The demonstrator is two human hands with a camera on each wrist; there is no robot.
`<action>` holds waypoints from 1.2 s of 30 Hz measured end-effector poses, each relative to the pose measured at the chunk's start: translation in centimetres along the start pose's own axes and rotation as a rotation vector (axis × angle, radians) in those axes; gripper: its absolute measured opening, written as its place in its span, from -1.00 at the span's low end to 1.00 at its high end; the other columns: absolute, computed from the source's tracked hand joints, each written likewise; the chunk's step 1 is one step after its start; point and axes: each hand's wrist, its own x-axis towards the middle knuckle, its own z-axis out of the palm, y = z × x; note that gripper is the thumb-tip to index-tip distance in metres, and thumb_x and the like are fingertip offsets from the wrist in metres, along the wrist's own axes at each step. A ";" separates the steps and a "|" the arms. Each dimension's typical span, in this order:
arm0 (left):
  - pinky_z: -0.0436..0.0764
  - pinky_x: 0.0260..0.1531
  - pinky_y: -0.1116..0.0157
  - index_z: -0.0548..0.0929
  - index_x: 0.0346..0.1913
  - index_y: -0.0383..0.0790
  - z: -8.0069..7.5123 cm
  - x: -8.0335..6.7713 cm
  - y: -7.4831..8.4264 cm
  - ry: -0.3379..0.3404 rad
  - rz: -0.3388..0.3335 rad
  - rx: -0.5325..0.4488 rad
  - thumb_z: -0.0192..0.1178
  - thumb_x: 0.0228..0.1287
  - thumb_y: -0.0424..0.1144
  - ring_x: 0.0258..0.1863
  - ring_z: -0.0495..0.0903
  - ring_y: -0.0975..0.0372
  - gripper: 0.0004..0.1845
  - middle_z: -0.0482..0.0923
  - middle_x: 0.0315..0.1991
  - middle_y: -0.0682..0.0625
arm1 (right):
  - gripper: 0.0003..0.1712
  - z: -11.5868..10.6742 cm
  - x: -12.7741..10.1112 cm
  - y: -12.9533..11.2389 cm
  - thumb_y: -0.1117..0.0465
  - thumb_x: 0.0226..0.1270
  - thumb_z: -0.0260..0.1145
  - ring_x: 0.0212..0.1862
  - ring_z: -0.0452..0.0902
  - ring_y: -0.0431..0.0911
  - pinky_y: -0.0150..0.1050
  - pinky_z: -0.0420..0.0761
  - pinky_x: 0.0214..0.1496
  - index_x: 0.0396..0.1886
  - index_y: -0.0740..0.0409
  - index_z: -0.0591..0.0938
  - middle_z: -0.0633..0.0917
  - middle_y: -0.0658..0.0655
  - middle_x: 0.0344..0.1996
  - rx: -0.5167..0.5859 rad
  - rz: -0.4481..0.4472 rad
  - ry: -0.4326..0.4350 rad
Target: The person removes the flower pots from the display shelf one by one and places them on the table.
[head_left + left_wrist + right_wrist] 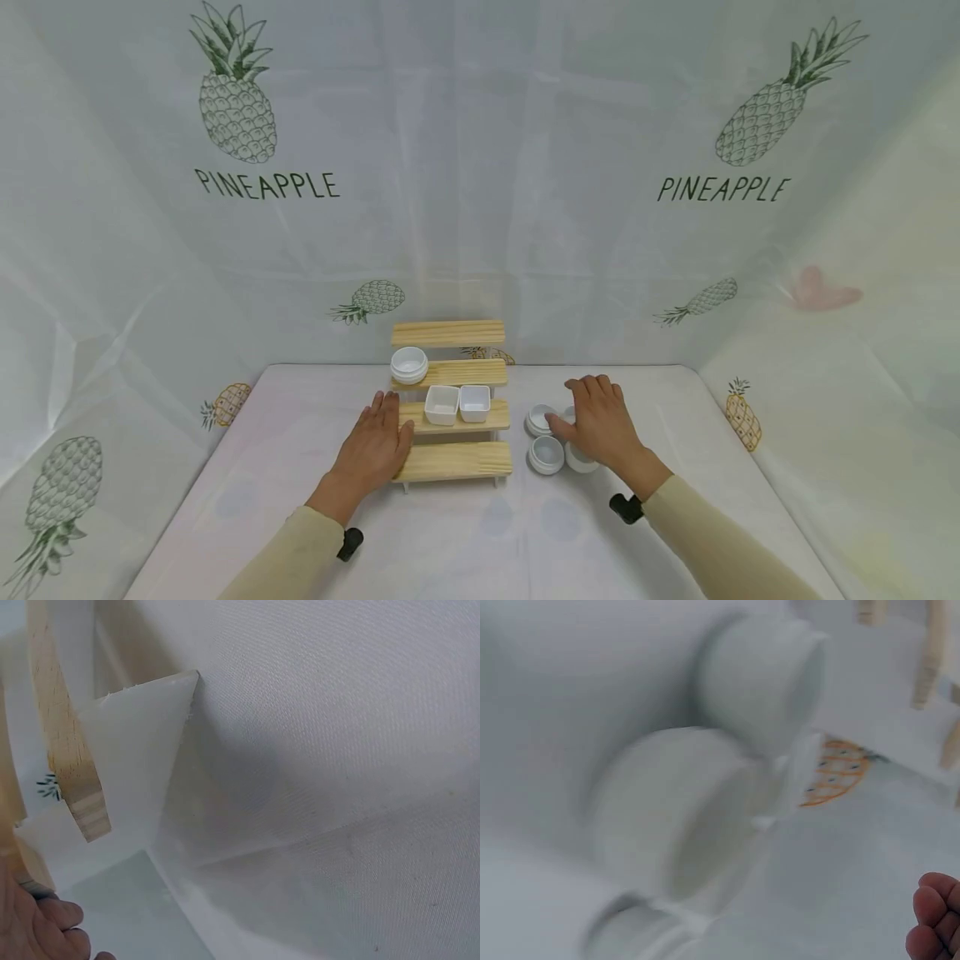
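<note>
Resting flat with fingers extended, the left hand (372, 448) is laid against the wooden stepped rack (453, 461) on the table (480, 533). The right hand (600, 423), fingers relaxed, is placed over the round white bowls (546, 454) just right of the rack; nothing is gripped.

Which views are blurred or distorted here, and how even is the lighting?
Head view: sharp, evenly and softly lit, with wide-angle bending of the backdrop edges; both hands, the wooden stepped rack and the small white bowls are clear. Left wrist: in focus, showing cloth weave and a rack slat. Right wrist: heavily blurred, bowls smeared, only a fingertip showing.
</note>
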 end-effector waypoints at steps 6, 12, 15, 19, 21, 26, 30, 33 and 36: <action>0.14 0.63 -0.17 0.08 0.62 -0.56 0.2 0.0 -0.2 0.010 0.016 0.020 -0.24 0.74 0.06 0.67 0.03 -0.21 -0.24 0.14 0.63 -0.40 | -0.23 -1.2 5.3 -4.2 -0.26 0.35 0.42 0.02 0.51 0.22 0.10 0.49 -0.01 0.18 0.34 0.62 0.69 0.30 -0.04 0.059 -0.044 0.019; 0.12 0.63 -0.18 0.06 0.62 -0.56 -0.1 -0.3 -0.2 0.006 0.005 0.020 -0.24 0.74 0.05 0.68 0.00 -0.21 -0.23 0.09 0.64 -0.40 | -0.24 -1.2 9.9 -9.7 -0.30 0.35 0.42 0.01 0.53 0.19 0.08 0.54 -0.01 0.16 0.29 0.64 0.69 0.25 -0.04 0.085 -0.103 0.020; 0.10 0.64 -0.18 0.05 0.63 -0.56 -0.2 -0.3 -0.1 0.003 0.003 -0.001 -0.25 0.74 0.05 0.68 -0.01 -0.21 -0.23 0.08 0.64 -0.40 | -0.23 -0.8 11.5 -12.4 -0.34 0.35 0.40 0.03 0.53 0.17 0.08 0.55 0.00 0.13 0.27 0.65 0.68 0.24 -0.02 0.074 -0.128 -0.015; 0.12 0.63 -0.19 0.06 0.62 -0.57 -0.3 -0.3 0.1 0.003 0.012 -0.019 -0.23 0.74 0.04 0.68 0.00 -0.21 -0.24 0.09 0.64 -0.41 | -0.21 -0.1 13.1 -15.3 -0.40 0.37 0.34 0.08 0.50 0.13 0.06 0.54 0.09 0.11 0.24 0.65 0.67 0.21 0.02 0.049 -0.121 -0.106; 0.14 0.62 -0.20 0.09 0.61 -0.58 -0.2 -0.3 0.2 0.014 0.022 -0.025 -0.22 0.74 0.04 0.67 0.02 -0.23 -0.24 0.11 0.63 -0.42 | -0.19 0.3 13.6 -16.3 -0.43 0.38 0.31 0.10 0.49 0.12 0.05 0.53 0.13 0.10 0.23 0.65 0.67 0.20 0.03 0.035 -0.106 -0.149; 0.16 0.62 -0.19 0.11 0.60 -0.59 -0.1 -0.3 0.4 0.024 0.027 -0.022 -0.21 0.75 0.03 0.67 0.03 -0.23 -0.25 0.12 0.62 -0.43 | -0.17 1.2 14.6 -17.9 -0.48 0.38 0.25 0.10 0.48 0.09 0.02 0.52 0.14 0.06 0.22 0.65 0.67 0.17 0.01 0.014 -0.068 -0.217; 0.17 0.62 -0.17 0.12 0.60 -0.58 0.0 -0.3 0.4 0.034 0.024 -0.012 -0.22 0.75 0.02 0.67 0.05 -0.22 -0.26 0.13 0.63 -0.41 | -0.17 1.7 15.0 -18.5 -0.49 0.40 0.22 0.08 0.48 0.08 0.02 0.52 0.15 0.06 0.22 0.65 0.67 0.17 -0.01 0.005 -0.043 -0.250; 0.19 0.61 -0.17 0.14 0.59 -0.59 0.0 -0.3 0.3 0.053 0.033 -0.014 -0.24 0.75 0.02 0.66 0.07 -0.23 -0.27 0.15 0.62 -0.41 | -0.17 1.9 15.3 -18.9 -0.47 0.41 0.19 0.08 0.48 0.06 0.02 0.53 0.18 0.08 0.22 0.66 0.67 0.15 -0.02 -0.016 -0.036 -0.271; 0.20 0.60 -0.19 0.15 0.59 -0.59 -0.1 -0.3 0.1 0.060 0.038 -0.027 -0.24 0.74 0.03 0.65 0.08 -0.23 -0.26 0.15 0.62 -0.41 | -0.19 2.1 15.6 -19.2 -0.45 0.43 0.17 0.07 0.46 0.05 0.01 0.53 0.17 0.08 0.22 0.66 0.67 0.13 -0.05 -0.037 -0.041 -0.289</action>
